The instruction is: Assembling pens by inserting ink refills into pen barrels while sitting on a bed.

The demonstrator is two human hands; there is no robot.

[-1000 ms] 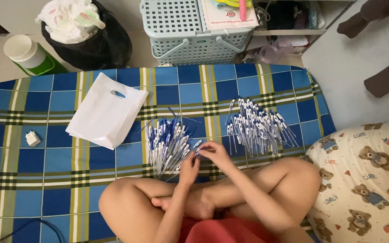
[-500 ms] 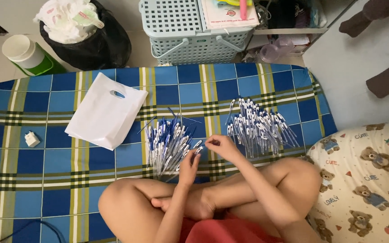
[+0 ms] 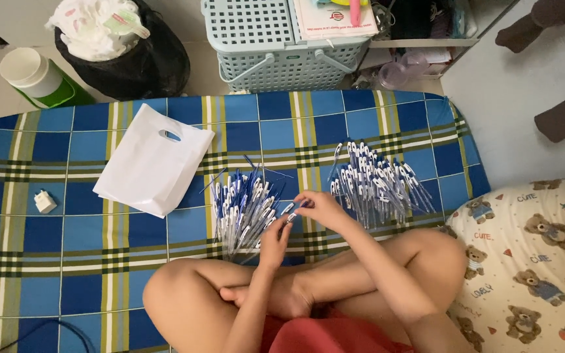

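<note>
- While my left hand (image 3: 274, 236) and right hand (image 3: 322, 206) pinch one pen (image 3: 293, 210) between them, just above my crossed legs, I judge short, level moves work best.
- Left pile (image 3: 243, 208) lies just beside my left fingers; the right pile (image 3: 377, 183) nearly touches my right hand.
- Open mat (image 3: 47, 261) stretches left, past the white bag (image 3: 152, 163); the mat's right edge sits near the right pile.
</note>
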